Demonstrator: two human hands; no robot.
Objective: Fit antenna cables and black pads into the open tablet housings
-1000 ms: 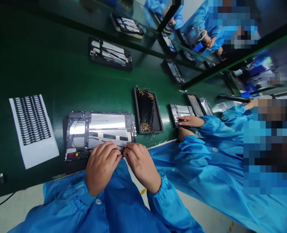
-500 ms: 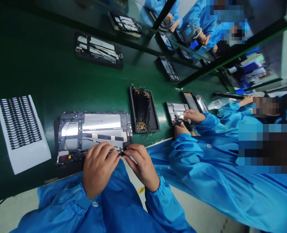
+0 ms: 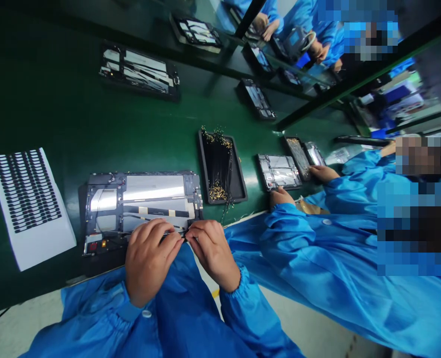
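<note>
Both hands work at the near edge of the green belt (image 3: 93, 129). The left hand (image 3: 149, 258) and right hand (image 3: 213, 251) meet fingertip to fingertip over the near long edge of the opened tablet chassis (image 3: 142, 204). Between them they pinch a thin dark cable (image 3: 175, 232), each hand's thumb and forefinger closed on it. The cable lies along the chassis's near edge, most of it hidden by the fingers. The paired pinch likely keeps so fine a part taut and aligned. The chassis lies flat, open side up, long side parallel to the belt's near edge, so its inner frame faces the hands.

Right of the chassis, just apart from it, a black tray (image 3: 222, 166) holds a bundle of similar thin cables with gold ends, within easy reach of the right hand. At the belt's left end lies a white sheet (image 3: 28, 206) carrying rows of small black pads. More open units rest toward the far edge, one (image 3: 138, 72) behind the chassis.

A co-worker's hand (image 3: 280, 196) rests at the near edge beside a smaller open unit (image 3: 278, 171).

Against the frame half a second back: the hands hold the same pinch at the same spot. The co-worker's further hand is off the smaller unit and now sits at its right. The unit at the far edge sits further left.
</note>
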